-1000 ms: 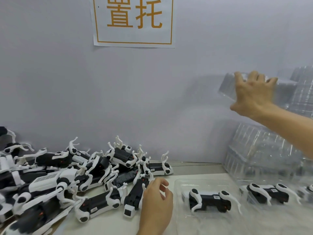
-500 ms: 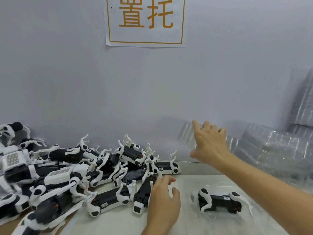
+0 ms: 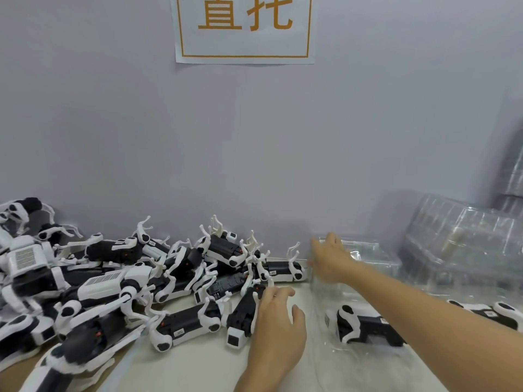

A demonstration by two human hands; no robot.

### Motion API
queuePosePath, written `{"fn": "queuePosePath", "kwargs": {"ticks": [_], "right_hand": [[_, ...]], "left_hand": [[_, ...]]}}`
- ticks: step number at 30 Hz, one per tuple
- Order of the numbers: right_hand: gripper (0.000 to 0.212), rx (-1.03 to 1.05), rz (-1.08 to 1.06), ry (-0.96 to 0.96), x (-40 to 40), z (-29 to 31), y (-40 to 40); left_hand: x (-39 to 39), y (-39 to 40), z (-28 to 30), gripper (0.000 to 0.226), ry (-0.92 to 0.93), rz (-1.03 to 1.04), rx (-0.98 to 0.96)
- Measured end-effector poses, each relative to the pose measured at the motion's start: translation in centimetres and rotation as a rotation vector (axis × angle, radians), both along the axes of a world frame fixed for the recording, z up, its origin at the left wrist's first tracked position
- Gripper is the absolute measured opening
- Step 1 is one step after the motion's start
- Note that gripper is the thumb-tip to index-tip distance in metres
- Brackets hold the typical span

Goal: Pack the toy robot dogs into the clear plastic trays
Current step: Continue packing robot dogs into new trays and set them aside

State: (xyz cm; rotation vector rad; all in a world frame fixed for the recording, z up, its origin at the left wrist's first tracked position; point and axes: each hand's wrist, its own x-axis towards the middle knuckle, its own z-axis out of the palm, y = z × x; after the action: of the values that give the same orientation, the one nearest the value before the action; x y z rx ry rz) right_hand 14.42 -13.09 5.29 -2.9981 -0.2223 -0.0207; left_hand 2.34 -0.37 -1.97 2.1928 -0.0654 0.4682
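Since half a second ago, my right hand (image 3: 329, 261) has carried the clear plastic tray (image 3: 359, 264) down to the far right, fingers gripping its edge. Left hand (image 3: 278, 315), fingers loosely spread, touches a black-and-white toy robot dog (image 3: 240, 318); tangled legs could snag neighbours.

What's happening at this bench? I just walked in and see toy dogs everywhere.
A person is packing toy robot dogs into clear plastic trays. The right hand holds a clear tray near the wall, beside the stack of trays. The left hand rests its fingers on one dog at the edge of the pile of dogs. One packed dog already lies in a tray in front.
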Motion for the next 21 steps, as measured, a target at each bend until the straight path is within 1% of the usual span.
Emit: {"fn": "queuePosePath", "kwargs": {"ticks": [2,5,7,9,10,11,12,13,14,15,16,18,21], "right_hand": [[0.041,0.054,0.008,0.014,0.0,0.8,-0.6],[0.054,0.016,-0.02,-0.092,-0.3,2.9,-2.3],[0.057,0.022,-0.068,-0.239,-0.4,4.7,-4.3],[0.057,-0.031,-0.189,-0.471,-0.7,6.4,-7.1],[0.061,-0.095,-0.29,-0.563,-0.9,7.2,-8.7],[0.073,-0.164,-0.403,-0.586,-1.1,7.8,-10.4],[0.091,-0.225,-0.511,-0.53,-1.3,8.3,-12.2],[0.109,-0.27,-0.594,-0.425,-1.6,8.6,-13.8],[0.123,-0.291,-0.65,-0.322,-1.9,8.6,-15.3],[0.132,-0.291,-0.681,-0.252,-2.2,8.4,-16.5],[0.138,-0.287,-0.687,-0.229,-2.5,7.9,-17.3],[0.145,-0.33,-0.64,-0.26,-3.0,6.8,-17.6],[0.146,-0.444,-0.549,-0.297,-2.9,4.7,-16.7]], "left_hand": [[0.0,0.0,0.0,0.029,0.003,0.004,-0.003],[0.0,0.1,-0.2,0.024,0.011,0.007,-0.003],[0.1,0.2,-0.2,0.022,0.005,0.016,-0.006],[0.1,0.2,-0.1,0.02,0.002,0.023,-0.01],[0.1,0.1,-0.1,0.019,0.002,0.024,-0.01],[0.1,0.1,-0.1,0.019,0.002,0.024,-0.008],[0.1,0.0,-0.1,0.019,0.003,0.024,-0.003],[0.0,0.0,-0.1,0.018,0.004,0.023,0.0],[-0.1,0.0,-0.1,0.017,0.005,0.023,0.002],[-0.1,0.0,-0.1,0.016,0.002,0.023,0.001],[-0.2,0.0,0.0,0.016,-0.008,0.026,-0.006],[-0.2,-0.1,0.2,0.02,-0.039,0.036,-0.041],[-0.3,-0.1,0.5,0.025,-0.067,0.051,-0.069]]}}
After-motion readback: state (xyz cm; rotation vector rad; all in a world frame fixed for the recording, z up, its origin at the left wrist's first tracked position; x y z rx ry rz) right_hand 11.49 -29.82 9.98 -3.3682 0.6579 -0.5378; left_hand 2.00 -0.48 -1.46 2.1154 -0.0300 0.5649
